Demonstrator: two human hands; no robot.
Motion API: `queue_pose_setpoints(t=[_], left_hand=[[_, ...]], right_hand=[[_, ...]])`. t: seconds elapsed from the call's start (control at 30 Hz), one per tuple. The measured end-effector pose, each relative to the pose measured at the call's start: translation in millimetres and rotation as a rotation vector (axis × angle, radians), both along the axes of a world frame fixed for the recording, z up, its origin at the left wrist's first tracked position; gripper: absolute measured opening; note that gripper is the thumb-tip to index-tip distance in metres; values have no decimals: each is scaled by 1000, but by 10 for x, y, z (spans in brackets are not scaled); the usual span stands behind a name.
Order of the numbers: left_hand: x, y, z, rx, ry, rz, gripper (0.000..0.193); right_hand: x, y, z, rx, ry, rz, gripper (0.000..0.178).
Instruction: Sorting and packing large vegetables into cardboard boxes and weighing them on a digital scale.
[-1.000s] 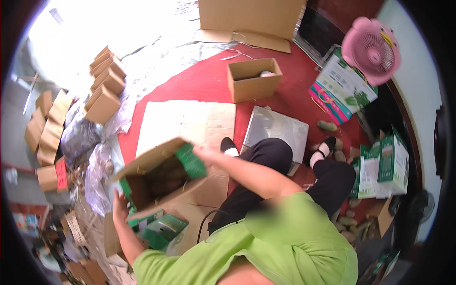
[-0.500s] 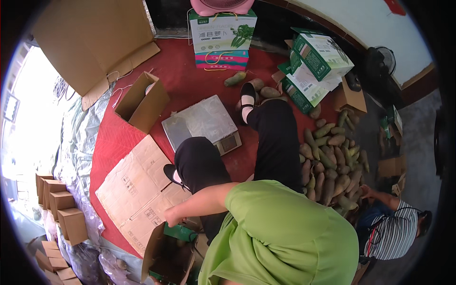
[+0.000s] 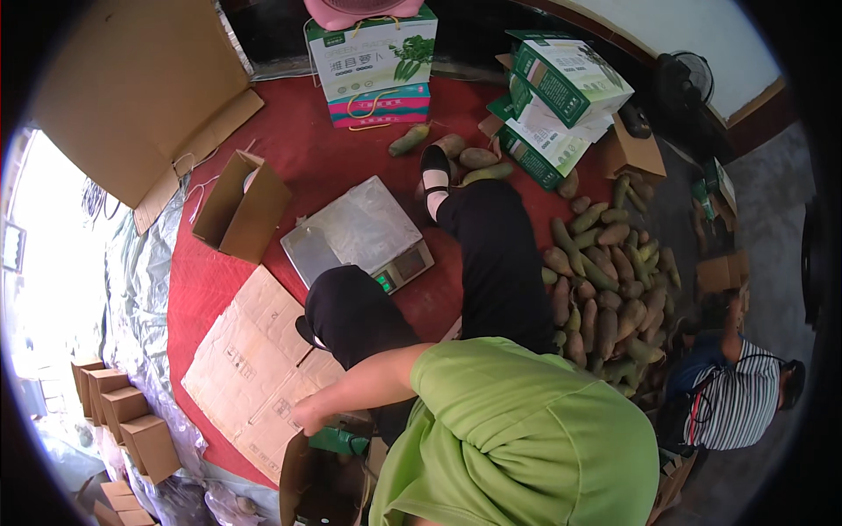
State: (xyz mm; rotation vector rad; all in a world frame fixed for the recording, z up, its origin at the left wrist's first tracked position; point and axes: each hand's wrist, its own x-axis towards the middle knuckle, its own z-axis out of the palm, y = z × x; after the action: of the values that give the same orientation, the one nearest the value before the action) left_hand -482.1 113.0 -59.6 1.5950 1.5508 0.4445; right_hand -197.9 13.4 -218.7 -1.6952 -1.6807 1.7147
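Note:
My right arm reaches across to the lower left, and my right hand (image 3: pixel 307 419) closes over the upper edge of an open cardboard box (image 3: pixel 295 478) beside me. Green card (image 3: pixel 338 440) shows inside that box. Its deeper contents are dark and partly hidden by my body. My left hand is out of view. Just beyond the box, a flattened cardboard sheet (image 3: pixel 232 359) lies on the red floor covering. Between my feet and the sheet stands a flat metal-topped scale (image 3: pixel 360 226) with green lit digits.
A large heap of green and brownish radishes (image 3: pixel 614 298) lies at right, with a co-worker in a striped shirt (image 3: pixel 737 394) beyond it. White-and-green cartons (image 3: pixel 570 83) stand behind the heap. An open brown box (image 3: pixel 241 210) sits left of the scale; small brown boxes (image 3: pixel 123 408) line the left.
The whole view has shifted slightly. My right hand stays at the box's edge. The scale's green digits now show. The co-worker's arm has drawn away from the radish heap.

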Motion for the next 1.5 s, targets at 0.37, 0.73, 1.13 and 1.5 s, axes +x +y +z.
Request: queue_pose_setpoints(t=[0.37, 0.73, 1.13, 1.5], left_hand=[[1013, 82, 403, 357, 11, -188, 48], [2680, -474, 764, 568, -163, -335, 38], [5362, -1690, 777, 534, -333, -960, 22], [5680, -1644, 37, 243, -186, -978, 25]], right_hand=[[2235, -413, 1925, 554, 636, -702, 24], [5051, -2772, 2303, 894, 117, -1691, 37], [6488, -5678, 1558, 746, -660, -2832, 83], [6595, -6193, 1216, 559, 550, -2636, 117]])
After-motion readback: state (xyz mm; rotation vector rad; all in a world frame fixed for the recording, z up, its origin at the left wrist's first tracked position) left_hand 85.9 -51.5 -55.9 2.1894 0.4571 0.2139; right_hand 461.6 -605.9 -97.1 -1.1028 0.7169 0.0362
